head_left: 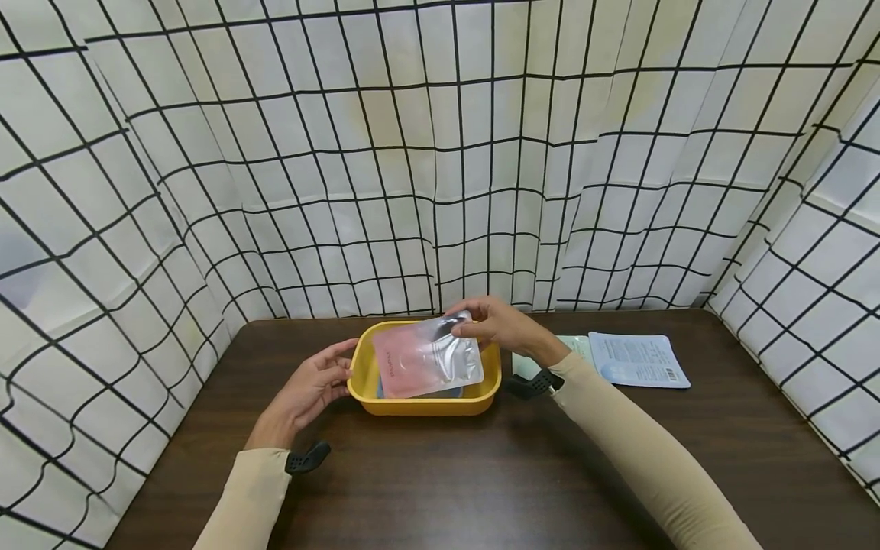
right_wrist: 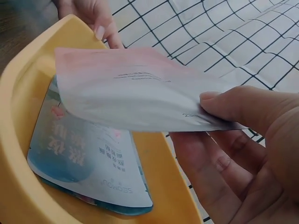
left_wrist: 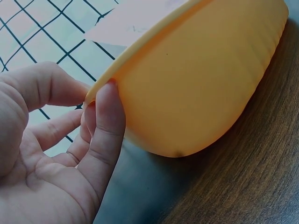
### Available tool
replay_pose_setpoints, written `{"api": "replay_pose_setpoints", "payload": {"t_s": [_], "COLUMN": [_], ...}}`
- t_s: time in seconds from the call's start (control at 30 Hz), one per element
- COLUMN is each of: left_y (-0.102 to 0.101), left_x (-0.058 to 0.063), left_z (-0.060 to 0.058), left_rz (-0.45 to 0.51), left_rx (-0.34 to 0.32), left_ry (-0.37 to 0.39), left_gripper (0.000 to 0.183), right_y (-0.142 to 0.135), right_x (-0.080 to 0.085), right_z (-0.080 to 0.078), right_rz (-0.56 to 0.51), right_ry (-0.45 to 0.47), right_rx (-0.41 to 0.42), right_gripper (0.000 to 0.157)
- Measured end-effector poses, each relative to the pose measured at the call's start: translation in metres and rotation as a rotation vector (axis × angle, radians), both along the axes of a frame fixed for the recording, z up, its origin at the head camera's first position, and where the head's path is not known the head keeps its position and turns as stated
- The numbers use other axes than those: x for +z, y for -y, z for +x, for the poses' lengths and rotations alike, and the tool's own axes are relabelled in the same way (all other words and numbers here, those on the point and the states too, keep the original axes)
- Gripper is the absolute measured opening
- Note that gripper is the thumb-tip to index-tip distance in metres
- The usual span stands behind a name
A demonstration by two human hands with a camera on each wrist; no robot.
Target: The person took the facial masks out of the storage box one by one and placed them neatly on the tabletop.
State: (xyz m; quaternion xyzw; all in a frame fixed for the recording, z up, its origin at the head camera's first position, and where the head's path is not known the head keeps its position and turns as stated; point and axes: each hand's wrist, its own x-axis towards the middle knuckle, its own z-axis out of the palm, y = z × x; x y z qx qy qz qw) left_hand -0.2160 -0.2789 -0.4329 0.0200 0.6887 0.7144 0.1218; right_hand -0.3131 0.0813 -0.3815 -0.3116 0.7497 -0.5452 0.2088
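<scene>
My right hand (head_left: 505, 327) pinches a pink and silver sachet (head_left: 426, 357) by one end, thumb on top and fingers beneath, and holds it over a yellow plastic tub (head_left: 426, 407). With thumb and fingers, my left hand (left_wrist: 51, 135) grips the tub's left rim (left_wrist: 135, 49). Inside the tub, a blue and white face mask packet (right_wrist: 88, 154) with printed characters lies under the raised sachet, as the right wrist view shows. Only its blue edges peek out below the sachet in the head view.
Right of the tub, a light blue packet (head_left: 638, 359) lies flat on the dark wooden table (head_left: 426, 489). A pale green packet (head_left: 576, 345) lies beside it, partly hidden by my right forearm. White cloth with a black grid (head_left: 467, 168) stands around the table's back and sides.
</scene>
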Motion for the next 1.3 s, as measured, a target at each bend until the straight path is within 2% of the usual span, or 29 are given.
{"api": "replay_pose_setpoints", "payload": {"t_s": [0.27, 0.5, 0.77, 1.0, 1.3], "left_y": [0.001, 0.003, 0.003, 0.001, 0.001], "left_x": [0.000, -0.001, -0.001, -0.001, -0.002], "left_z": [-0.001, -0.001, -0.001, -0.003, -0.004], "left_rz": [-0.012, -0.022, -0.029, -0.023, -0.032], "left_rx": [0.004, 0.007, 0.015, 0.005, 0.012], "left_ry": [-0.004, -0.007, 0.005, 0.001, 0.005], "left_gripper": [0.067, 0.066, 0.066, 0.066, 0.064], "right_y": [-0.008, -0.018, -0.032, -0.045, -0.066], "right_x": [0.007, 0.012, 0.015, 0.017, 0.015], "right_z": [0.003, 0.007, 0.010, 0.014, 0.024], "right_rz": [-0.086, -0.118, -0.165, -0.176, -0.178], "right_ry": [0.073, 0.057, 0.129, 0.103, 0.112], "right_rx": [-0.009, -0.028, -0.053, -0.090, -0.157], "right_gripper": [0.038, 0.038, 0.039, 0.043, 0.043]}}
